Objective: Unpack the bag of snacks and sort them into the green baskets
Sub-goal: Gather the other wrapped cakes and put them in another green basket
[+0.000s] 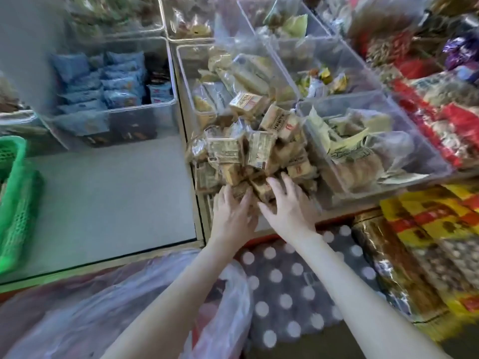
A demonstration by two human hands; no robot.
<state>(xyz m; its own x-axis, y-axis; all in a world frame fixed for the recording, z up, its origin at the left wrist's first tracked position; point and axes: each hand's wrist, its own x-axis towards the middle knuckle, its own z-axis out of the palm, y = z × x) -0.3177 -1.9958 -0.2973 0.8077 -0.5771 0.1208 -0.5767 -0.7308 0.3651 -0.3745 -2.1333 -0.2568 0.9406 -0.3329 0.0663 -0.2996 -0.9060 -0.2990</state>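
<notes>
The left hand (232, 211) and right hand (287, 206) press spread fingers on heaped tan wrapped snack packets (248, 151) at centre, well apart from the green mesh plastic basket (13, 198) at left, so sorting seems mostly ahead.

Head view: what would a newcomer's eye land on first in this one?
A heaped pile of tan wrapped snack packets at centre, with the left grip and right grip, bare hands with fingers spread, resting on its near side. A bright green basket sits at the far left edge, and a clear bin of blue packets stands upper left.
</notes>
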